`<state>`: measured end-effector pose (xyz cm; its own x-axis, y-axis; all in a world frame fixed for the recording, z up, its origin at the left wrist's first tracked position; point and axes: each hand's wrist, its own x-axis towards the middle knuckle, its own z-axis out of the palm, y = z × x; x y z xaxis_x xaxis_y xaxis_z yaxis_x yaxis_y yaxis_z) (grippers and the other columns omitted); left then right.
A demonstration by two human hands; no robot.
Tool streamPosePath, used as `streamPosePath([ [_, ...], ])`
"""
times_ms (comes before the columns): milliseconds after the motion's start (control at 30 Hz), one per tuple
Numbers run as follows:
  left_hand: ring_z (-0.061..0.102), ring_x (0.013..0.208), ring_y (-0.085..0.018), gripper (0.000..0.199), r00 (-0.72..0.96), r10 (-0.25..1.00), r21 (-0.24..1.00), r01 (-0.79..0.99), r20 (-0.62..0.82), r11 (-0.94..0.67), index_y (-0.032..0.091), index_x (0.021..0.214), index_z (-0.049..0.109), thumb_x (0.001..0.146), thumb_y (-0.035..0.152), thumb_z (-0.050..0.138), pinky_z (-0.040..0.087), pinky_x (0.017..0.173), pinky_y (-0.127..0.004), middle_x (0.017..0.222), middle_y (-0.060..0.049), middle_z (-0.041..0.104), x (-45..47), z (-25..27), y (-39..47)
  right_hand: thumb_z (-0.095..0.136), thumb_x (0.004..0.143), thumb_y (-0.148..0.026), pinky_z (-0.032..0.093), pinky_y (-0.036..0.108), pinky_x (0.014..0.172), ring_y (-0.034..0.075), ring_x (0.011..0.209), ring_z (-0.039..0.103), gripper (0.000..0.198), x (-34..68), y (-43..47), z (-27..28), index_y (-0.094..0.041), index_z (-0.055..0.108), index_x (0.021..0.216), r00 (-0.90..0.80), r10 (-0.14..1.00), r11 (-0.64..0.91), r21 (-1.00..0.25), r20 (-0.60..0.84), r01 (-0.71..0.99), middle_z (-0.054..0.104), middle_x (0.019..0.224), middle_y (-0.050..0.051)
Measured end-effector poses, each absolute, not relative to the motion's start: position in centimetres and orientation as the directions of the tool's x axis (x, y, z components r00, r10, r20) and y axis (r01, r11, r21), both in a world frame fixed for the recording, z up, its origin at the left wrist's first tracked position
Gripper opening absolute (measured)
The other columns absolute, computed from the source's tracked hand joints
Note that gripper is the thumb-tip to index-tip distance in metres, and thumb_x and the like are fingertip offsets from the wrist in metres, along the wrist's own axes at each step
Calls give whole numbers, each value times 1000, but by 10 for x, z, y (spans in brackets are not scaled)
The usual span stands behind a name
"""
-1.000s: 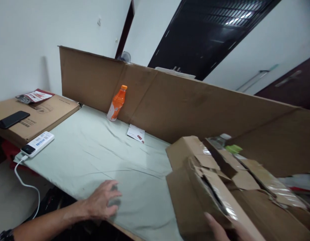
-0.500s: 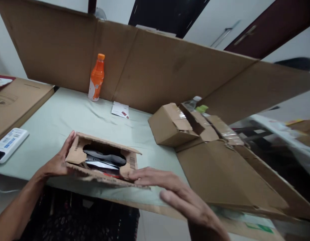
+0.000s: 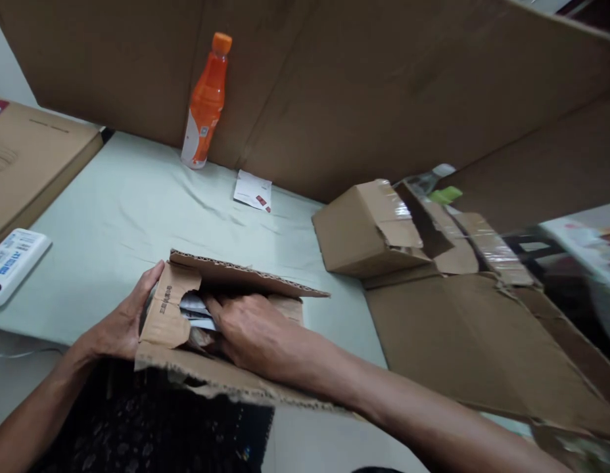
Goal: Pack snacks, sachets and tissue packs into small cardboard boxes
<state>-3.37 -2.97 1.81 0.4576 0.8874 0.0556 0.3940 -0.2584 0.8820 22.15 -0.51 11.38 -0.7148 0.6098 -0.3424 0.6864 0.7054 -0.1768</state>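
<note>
A small open cardboard box (image 3: 169,315) tilts toward me over the near edge of the table. My left hand (image 3: 125,318) grips its left end, thumb up along the side. My right hand (image 3: 250,328) reaches into the opening from the right, and most of its fingers are hidden inside. Grey and white flat items (image 3: 199,312) show in the box just left of those fingers. Whether the right hand has hold of any of them cannot be seen. The box's long top flaps stand spread apart, with ragged edges.
An orange drink bottle (image 3: 205,105) stands at the back against a tall cardboard panel (image 3: 364,98). Near it lies a small white packet (image 3: 254,190). Larger open cartons (image 3: 433,335) fill the right side. On the left are a white device (image 3: 16,263) and a flat brown box (image 3: 39,164).
My right hand has gone from the box's right edge into its opening. The flaps have spread wider. My view has tipped down and closer, while my left hand keeps its grip.
</note>
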Motion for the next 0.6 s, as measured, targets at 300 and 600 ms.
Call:
streamPosePath([
  [300,33,153,-45,109,472,867,841,393,163,-372,28,168,14,84,60,75,31,127,-65,168,-15,32,-34,25,-22,49,88,-4,34,24,51,10,52,53,25,254,-9,129,-19,66,76,-683,728,636,-435,62,638,66,64,0],
  [600,30,155,-43,102,485,847,836,354,219,-419,36,167,6,91,58,69,30,127,-61,171,-10,25,-35,34,-26,79,79,-33,61,41,65,21,69,68,11,307,94,184,-27,74,87,180,855,332,-780,486,530,75,83,-1],
])
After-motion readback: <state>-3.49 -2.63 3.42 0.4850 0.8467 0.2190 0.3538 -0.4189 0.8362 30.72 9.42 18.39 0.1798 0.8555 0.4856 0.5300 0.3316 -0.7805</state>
